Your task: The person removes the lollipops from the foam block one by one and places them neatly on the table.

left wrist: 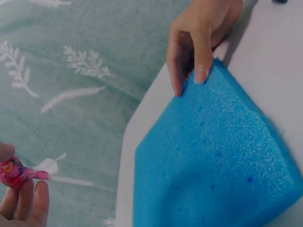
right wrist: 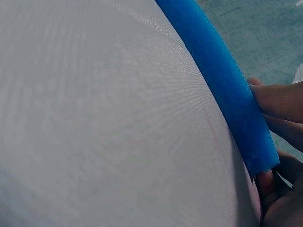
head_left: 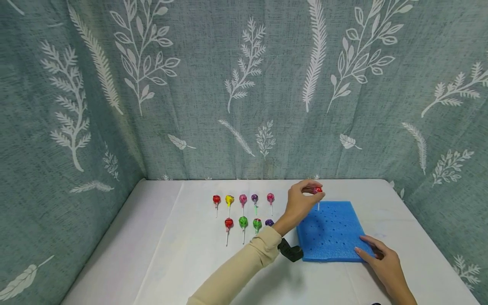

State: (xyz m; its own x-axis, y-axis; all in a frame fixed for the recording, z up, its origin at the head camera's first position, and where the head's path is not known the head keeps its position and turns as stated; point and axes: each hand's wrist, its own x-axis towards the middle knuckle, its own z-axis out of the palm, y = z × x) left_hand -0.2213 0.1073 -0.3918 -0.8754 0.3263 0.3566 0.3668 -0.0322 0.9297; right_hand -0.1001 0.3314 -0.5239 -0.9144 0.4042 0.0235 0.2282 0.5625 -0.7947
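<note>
A red-wrapped lollipop (head_left: 318, 190) is pinched between the thumb and fingers of my left hand (head_left: 301, 204), its white stick pointing down over the far left part of a blue foam block (head_left: 331, 231). In the left wrist view the lollipop (left wrist: 13, 173) is apart from the foam (left wrist: 208, 151). Small dark holes dot the foam's top face. My right hand (head_left: 386, 262) grips the block's near right corner. The right wrist view shows that hand's fingers (right wrist: 281, 101) on both sides of the foam edge (right wrist: 227, 90).
Left of the foam, several wrapped lollipops lie in two rows, among them a yellow one (head_left: 229, 200) and a green one (head_left: 243, 222). My left forearm partly covers a purple one (head_left: 269, 222). A leaf-patterned curtain (head_left: 244, 127) surrounds the white table (head_left: 183, 262).
</note>
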